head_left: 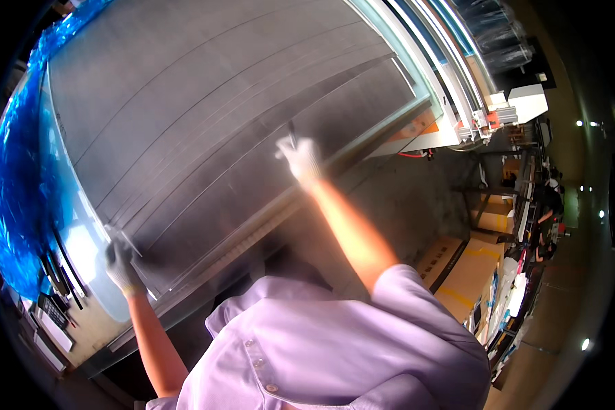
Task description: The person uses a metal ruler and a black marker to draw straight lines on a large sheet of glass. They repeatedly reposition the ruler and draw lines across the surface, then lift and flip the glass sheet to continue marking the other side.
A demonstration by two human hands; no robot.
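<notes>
A large dark sheet point(205, 89) covers the table before me, crossed by several long thin lines that run from lower left to upper right. My right hand point(302, 160), in a pale glove, is closed on a thin dark pen-like tool point(292, 130) over the near right part of the sheet; motion blurs it. At the sheet's lower left edge is my gloved left hand point(121, 265), its fingers curled beside a thin bright edge point(131, 244). What they grip there is hidden.
Crumpled blue plastic film point(17, 184) hangs along the left side. Near it lie a calculator point(51, 313) and several dark rods point(68, 263). A white machine rail point(434, 51) borders the far right of the table. Cardboard boxes point(468, 273) stand on the right; people are farther back.
</notes>
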